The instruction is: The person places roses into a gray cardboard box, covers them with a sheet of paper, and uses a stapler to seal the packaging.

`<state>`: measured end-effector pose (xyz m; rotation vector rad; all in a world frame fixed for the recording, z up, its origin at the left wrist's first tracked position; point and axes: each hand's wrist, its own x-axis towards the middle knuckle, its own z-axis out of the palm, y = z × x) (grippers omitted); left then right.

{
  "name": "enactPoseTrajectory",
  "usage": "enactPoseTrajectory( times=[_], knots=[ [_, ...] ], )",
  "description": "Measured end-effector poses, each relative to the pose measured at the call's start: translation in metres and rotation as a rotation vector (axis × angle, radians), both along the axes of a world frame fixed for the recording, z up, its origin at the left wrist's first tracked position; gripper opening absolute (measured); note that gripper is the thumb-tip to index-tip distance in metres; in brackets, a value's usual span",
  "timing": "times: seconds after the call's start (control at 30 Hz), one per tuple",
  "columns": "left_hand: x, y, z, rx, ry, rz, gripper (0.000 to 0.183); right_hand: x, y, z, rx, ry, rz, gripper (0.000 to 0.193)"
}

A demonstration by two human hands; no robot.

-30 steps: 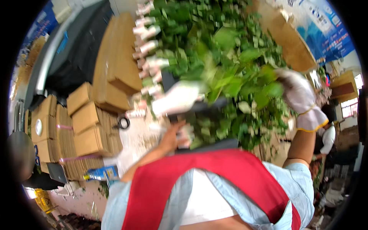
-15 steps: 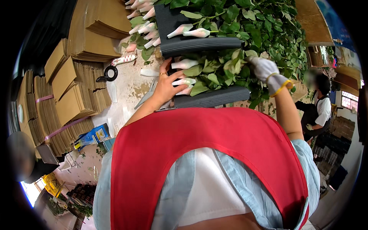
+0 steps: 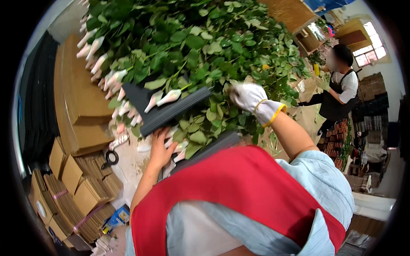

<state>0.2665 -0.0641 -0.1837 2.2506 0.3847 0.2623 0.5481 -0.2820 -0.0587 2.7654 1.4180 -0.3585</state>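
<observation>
My bare left hand (image 3: 159, 150) lies at the bud end of a bunch of leafy roses (image 3: 197, 137), its thumb and fingers spread against the pale netted buds (image 3: 181, 147). A black ribbed sheet (image 3: 176, 112) flanks the bunch, with one rolled edge on the far side and another rolled edge (image 3: 210, 150) against my red apron. On the sheet beyond the far roll rest two netted rose buds (image 3: 169, 98). My right hand (image 3: 250, 96), in a white glove with a yellow cuff, is over the leaves at the stem side; motion smears its fingertips.
Beyond the sheet spreads a large heap of leafy roses (image 3: 200, 42), netted buds toward the left. Cardboard stacks (image 3: 81, 102) stand at left, near a black tape roll (image 3: 112, 158) and a blue package (image 3: 117, 218). A co-worker (image 3: 341, 87) stands at right.
The whole view has turned and shifted, bringing more of the rose heap into sight. My left hand stays at the buds. My gloved right hand remains over the leaves, blurred in both frames.
</observation>
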Motion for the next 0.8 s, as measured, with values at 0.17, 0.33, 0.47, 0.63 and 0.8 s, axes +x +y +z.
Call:
enactPoseTrajectory(
  times=[0.17,0.33,0.47,0.63,0.8],
  knots=[
    [0.014,0.000,0.013,-0.070,0.065,-0.055,0.057,0.048,0.052,-0.028,0.139,-0.035,0.009,0.030],
    [0.012,0.006,0.012,-0.059,0.108,-0.064,0.060,0.058,0.067,0.087,0.036,-0.278,-0.051,0.034],
    [0.001,0.009,-0.012,-0.073,0.019,0.018,0.059,0.053,0.015,0.133,0.691,-0.587,0.170,0.034],
    [0.004,0.009,-0.013,-0.165,-0.065,0.014,0.056,-0.040,0.008,0.093,0.409,-0.454,0.536,0.034],
    [0.007,0.001,0.001,-0.217,0.008,0.012,0.053,-0.091,0.055,0.118,0.442,0.009,0.595,0.038]
  ],
)
